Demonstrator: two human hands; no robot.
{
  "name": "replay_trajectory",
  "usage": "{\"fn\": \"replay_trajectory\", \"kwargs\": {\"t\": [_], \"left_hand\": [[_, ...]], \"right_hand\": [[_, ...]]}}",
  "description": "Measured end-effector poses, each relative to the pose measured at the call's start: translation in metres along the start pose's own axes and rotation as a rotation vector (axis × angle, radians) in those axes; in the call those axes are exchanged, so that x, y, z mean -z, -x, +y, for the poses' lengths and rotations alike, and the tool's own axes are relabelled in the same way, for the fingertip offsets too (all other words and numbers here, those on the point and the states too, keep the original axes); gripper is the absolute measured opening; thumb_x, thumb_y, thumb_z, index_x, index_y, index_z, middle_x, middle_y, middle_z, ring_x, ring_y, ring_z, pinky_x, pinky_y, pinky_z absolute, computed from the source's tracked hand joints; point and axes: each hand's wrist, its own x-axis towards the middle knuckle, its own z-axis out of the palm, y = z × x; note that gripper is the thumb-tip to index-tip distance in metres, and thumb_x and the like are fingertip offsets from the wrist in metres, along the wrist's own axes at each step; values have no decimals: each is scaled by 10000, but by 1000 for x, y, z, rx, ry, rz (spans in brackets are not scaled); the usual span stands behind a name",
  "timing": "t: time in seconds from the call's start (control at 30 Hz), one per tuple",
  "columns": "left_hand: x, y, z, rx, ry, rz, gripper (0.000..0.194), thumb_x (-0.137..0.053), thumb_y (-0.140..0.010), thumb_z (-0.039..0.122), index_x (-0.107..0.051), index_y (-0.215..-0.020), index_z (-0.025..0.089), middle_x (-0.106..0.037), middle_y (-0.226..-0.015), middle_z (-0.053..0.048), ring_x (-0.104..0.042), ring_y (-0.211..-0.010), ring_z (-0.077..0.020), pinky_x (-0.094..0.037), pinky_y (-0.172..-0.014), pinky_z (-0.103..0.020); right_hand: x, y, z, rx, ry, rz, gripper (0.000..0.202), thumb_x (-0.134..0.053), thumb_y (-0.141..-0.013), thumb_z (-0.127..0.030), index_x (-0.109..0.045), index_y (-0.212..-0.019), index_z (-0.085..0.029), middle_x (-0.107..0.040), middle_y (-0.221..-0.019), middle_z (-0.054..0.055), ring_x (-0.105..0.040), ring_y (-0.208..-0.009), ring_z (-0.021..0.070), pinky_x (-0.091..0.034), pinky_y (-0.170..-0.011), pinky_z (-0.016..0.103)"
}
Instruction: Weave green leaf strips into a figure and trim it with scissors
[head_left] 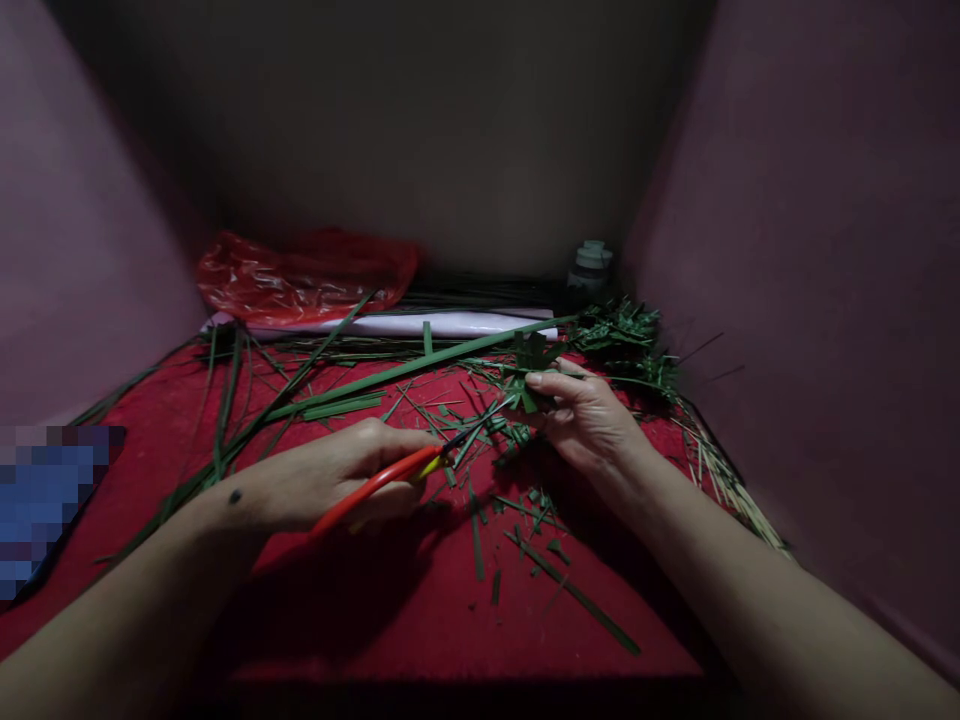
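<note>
My left hand (352, 475) is closed round the red and yellow handles of a pair of scissors (382, 482) above the red cloth. The blades point up and to the right, their tips touching or very near a green woven leaf piece (529, 385). My right hand (589, 415) pinches that leaf piece between thumb and fingers, and a thin stem runs from it to the right. Cut leaf bits (536, 510) lie scattered below and around both hands. Whether the tips have leaf between them is too small to tell.
Long green strips (405, 370) cross the red cloth (360, 610). Behind lie a red plastic bag (300, 275), a white roll (450, 325) and a bottle (592, 262). Leafy woven pieces (619, 330) sit at the back right, pale stalks (739, 490) at the right edge. A pixelated screen (49, 510) is at left.
</note>
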Motion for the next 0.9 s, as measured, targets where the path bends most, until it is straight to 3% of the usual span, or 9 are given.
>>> {"fn": "replay_trajectory", "kwargs": {"t": [0.1,0.53,0.73,0.9], "left_hand": [[0,-3,-1,33,-97,-136,183,-448,-827,320,-476,-744,159,-462,-618,28,-380,-520,-77,-338,-472,-181],[1,-2,-2,39,-122,-167,178,-447,-826,320,-461,-751,159,-492,-656,17,-401,-555,-84,-340,-515,-179],[0,-3,-5,28,-171,-190,187,-436,-832,337,-450,-748,170,-496,-656,11,-411,-550,-92,-339,-519,-192],[-1,-4,-2,6,-199,-132,162,-473,-812,303,-476,-721,169,-486,-635,14,-378,-538,-90,-316,-504,-201]], "right_hand": [[1,-1,1,-2,6,-2,317,-663,-542,-26,-482,-742,-194,-597,-616,-54,-578,-590,121,-563,-627,392],[4,-3,2,-21,49,-49,352,-657,-539,-28,-459,-775,-199,-604,-613,-53,-589,-590,130,-552,-563,355],[5,-4,2,-44,73,-71,299,-651,-540,-23,-462,-710,-180,-592,-583,-44,-572,-534,110,-527,-495,271],[3,-3,1,-35,88,-72,293,-654,-539,-26,-470,-708,-180,-573,-577,-48,-571,-554,129,-543,-493,323]]}}
